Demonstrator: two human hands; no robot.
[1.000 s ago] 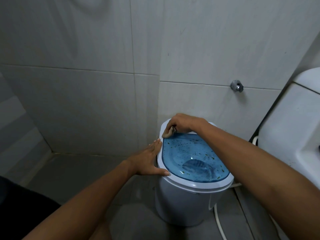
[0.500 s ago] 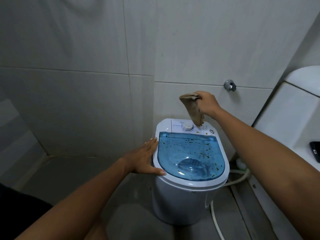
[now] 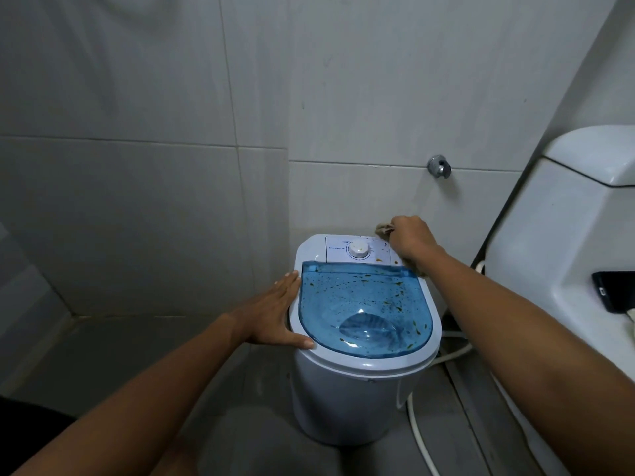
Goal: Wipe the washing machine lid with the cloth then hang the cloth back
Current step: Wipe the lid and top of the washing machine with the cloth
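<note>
A small white washing machine [image 3: 347, 400] stands on the floor against the tiled wall. Its clear blue lid [image 3: 364, 310] is speckled with brown spots. Behind the lid is a white control panel with a round dial [image 3: 358, 249]. My right hand [image 3: 410, 238] is closed on a beige cloth [image 3: 383, 229] and presses it on the panel's back right corner; most of the cloth is hidden under the hand. My left hand [image 3: 275, 317] lies flat against the machine's left rim, fingers spread, thumb on the front edge.
A chrome wall fitting [image 3: 439, 166] sticks out above the machine. A white toilet tank [image 3: 563, 242] stands at the right with a dark phone [image 3: 615, 290] on a ledge. A white hose [image 3: 417, 438] runs along the floor by the machine.
My right hand, which had lifted the cloth up off the lid near the wall fitting, has come down onto the panel's back right corner. The left hand has stayed on the rim.
</note>
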